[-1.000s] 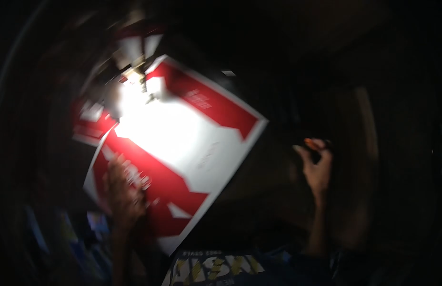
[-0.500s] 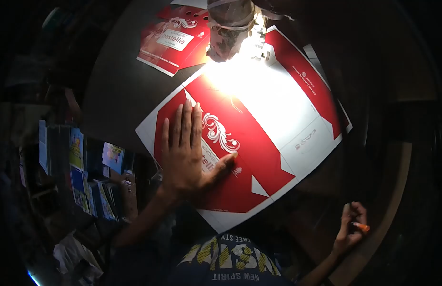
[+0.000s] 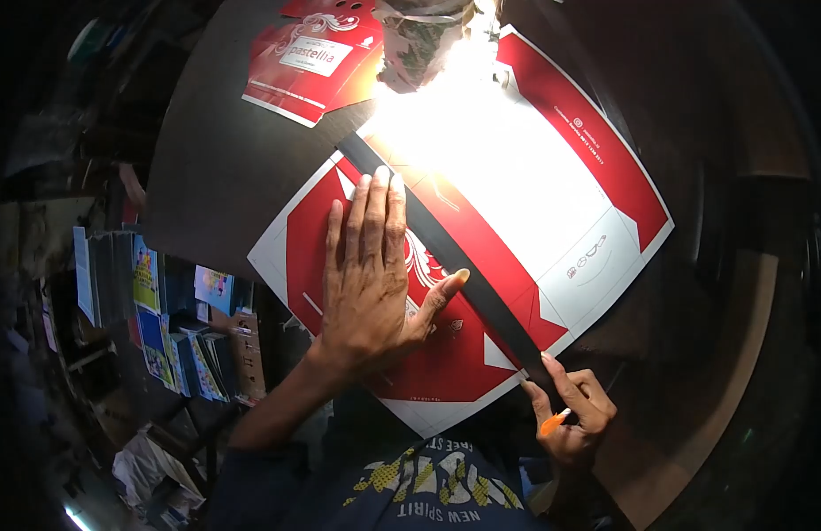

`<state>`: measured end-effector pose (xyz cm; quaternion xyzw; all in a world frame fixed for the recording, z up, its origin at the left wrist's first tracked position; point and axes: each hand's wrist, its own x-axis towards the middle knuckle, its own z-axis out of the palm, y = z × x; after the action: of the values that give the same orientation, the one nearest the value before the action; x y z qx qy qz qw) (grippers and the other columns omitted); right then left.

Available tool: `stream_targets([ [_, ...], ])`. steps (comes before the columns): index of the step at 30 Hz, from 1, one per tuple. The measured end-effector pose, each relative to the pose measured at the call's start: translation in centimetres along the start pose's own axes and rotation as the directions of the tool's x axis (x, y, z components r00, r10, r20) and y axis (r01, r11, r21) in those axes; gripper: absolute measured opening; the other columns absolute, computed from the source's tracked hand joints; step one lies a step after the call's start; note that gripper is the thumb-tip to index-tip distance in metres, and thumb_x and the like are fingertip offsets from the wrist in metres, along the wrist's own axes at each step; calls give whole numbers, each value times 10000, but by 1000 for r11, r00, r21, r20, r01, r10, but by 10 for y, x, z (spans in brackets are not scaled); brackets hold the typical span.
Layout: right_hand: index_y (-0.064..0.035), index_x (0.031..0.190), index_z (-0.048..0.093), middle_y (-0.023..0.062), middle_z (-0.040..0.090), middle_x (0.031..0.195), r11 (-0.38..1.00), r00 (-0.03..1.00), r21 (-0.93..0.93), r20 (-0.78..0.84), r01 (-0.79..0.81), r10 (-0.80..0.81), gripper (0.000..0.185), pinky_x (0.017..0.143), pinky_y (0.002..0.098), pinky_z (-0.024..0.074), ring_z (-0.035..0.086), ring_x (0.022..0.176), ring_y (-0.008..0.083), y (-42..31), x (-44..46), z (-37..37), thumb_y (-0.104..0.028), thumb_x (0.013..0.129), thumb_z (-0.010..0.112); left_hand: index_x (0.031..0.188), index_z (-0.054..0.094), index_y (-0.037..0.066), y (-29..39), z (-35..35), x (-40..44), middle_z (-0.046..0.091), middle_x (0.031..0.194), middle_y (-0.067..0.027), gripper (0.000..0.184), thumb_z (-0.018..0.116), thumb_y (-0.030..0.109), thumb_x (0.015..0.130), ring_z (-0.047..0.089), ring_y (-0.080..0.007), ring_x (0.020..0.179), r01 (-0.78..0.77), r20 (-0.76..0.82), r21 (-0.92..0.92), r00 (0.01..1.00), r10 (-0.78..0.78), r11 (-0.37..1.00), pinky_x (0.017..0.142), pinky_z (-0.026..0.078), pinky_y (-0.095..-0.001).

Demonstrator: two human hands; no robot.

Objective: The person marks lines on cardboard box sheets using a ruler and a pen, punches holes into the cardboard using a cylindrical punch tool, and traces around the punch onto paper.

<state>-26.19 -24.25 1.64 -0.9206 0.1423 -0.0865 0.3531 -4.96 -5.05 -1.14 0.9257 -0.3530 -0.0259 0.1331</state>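
black ruler (image 3: 494,305) crosses printed sheet (image 3: 446,354) under my open left hand (image 3: 366,283), right hand (image 3: 580,414) gripping it and orange tool (image 3: 553,424), placement needing steadiness.

Looks from the person's head, forward and steeply down, over the shirt (image 3: 437,487) at the bottom edge and onto the desk (image 3: 207,159). Sits close enough to make out print on the large sheet (image 3: 570,221), with the left hand (image 3: 366,292) near mid-frame and the right hand (image 3: 574,411) at lower right. Reaches left past the desk to the books (image 3: 176,310), farther off. Covers everything in one wide view, bending outlines towards the rim.
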Motion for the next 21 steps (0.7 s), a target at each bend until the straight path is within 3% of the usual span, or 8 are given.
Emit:
stream_targets([
  [1, -74, 1208, 731, 44, 582, 764, 1000, 1000, 1, 2, -8, 8, 523, 521, 255, 419, 529, 616, 132, 0, -1, 1, -35, 706, 875, 1520, 184, -90, 0, 0, -1, 166, 1589, -298, 1009, 534, 636, 914, 108, -388, 1519, 19, 34, 21, 999, -20, 1000, 1229, 44, -535],
  [9, -42, 1157, 746, 56, 584, 742, 1000, 1000, 2, -6, -28, 28, 496, 538, 254, 406, 529, 617, 139, -2, 4, 2, -14, 679, 876, 1519, 197, -88, 3, -2, 3, 194, 1589, -294, 1021, 562, 634, 897, 143, -394, 1512, 22, 28, 26, 999, -22, 999, 1230, 79, -529],
  [13, -29, 1144, 747, 55, 630, 778, 1000, 1000, -18, 4, -16, 16, 494, 566, 262, 422, 548, 642, 154, 3, 1, 2, -56, 671, 888, 1526, 194, -82, 4, 1, 2, 192, 1593, -294, 1027, 580, 626, 890, 149, -399, 1512, 35, 37, 58, 999, -37, 998, 1231, 98, -526],
  [15, -73, 1109, 777, 8, 673, 747, 999, 998, -37, -54, -20, 18, 341, 550, 283, 345, 500, 592, 137, 5, -2, 6, -250, 818, 791, 1527, 195, -79, 3, 3, 1, 192, 1592, -295, 1030, 579, 631, 887, 148, -399, 1512, 38, 46, 59, 998, -40, 998, 1231, 101, -526],
  [21, -66, 1074, 787, 11, 694, 767, 998, 996, -57, -86, 7, -12, 325, 563, 287, 345, 512, 599, 130, 6, 2, 6, -252, 808, 793, 1510, 230, -88, 4, 5, 1, 236, 1574, -288, 1078, 632, 658, 843, 187, -382, 1503, 56, 17, 58, 998, -57, 997, 1229, 98, -515],
])
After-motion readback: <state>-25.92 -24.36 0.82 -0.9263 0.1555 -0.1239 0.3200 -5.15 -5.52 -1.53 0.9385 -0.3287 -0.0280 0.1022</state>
